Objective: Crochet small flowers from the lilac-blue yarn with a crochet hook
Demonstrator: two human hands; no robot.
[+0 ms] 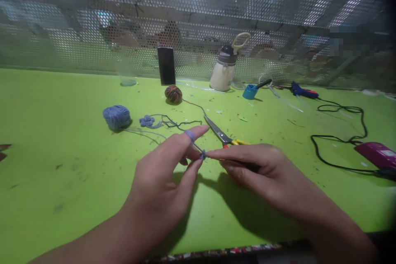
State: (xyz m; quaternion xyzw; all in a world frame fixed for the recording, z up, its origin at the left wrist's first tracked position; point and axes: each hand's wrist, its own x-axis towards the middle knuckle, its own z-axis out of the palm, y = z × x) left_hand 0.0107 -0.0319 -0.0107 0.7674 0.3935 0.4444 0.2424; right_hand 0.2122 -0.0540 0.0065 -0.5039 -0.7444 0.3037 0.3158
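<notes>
No writing can be read with certainty: a small mark is carried on the blade of the scissors [219,131], and a pale label is borne by the magenta box [374,153] at the far right, but both are too blurred to be made out. Above the green table [62,202], the 2 hands are brought together near the middle of the view. The left hand [163,173] is raised from the lower left, its index finger stretched to the upper right and wrapped by a band of blue-violet yarn [189,135]. From that band a strand is led down to the small yarn piece [203,155], which is pinched at its lower edge between the left thumb and another finger. By the right hand [267,169], entering from the lower right with its back turned up, the index finger is pointed leftward, its tip set at the piece; the thumb is bent beneath. Whether a tool is gripped there cannot be told, since the palm is hidden. The scissors are laid open just beyond the right fingers, their handles partly covered. Farther left, a blue-violet yarn ball [116,117] and a yarn flower [146,121] are seen, with a multicoloured ball [173,94] placed behind.
</notes>
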